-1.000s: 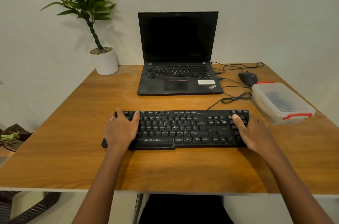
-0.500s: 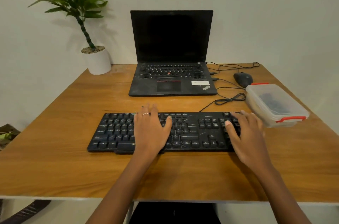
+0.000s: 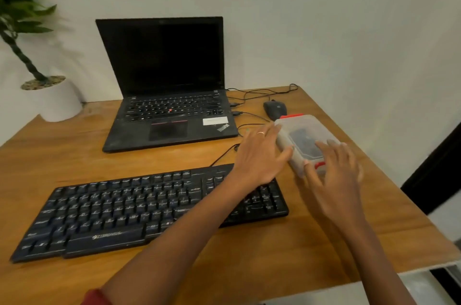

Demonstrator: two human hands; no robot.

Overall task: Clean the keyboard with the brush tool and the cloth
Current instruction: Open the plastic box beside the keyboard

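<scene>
The black keyboard [image 3: 154, 207] lay flat on the wooden desk [image 3: 74, 155], nearer than the laptop [image 3: 169, 95]; both hands were at the clear lidded box [image 3: 303, 138] to its right — the left hand [image 3: 259, 155] spread against its near-left side; the right hand [image 3: 334, 170] spread over its lid, fingers loosely bent; a mouse [image 3: 274, 108] sat just behind.

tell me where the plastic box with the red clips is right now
In the head view the plastic box sits on the right side of the desk, just in front of the mouse, with the left hand and right hand touching it.
</scene>
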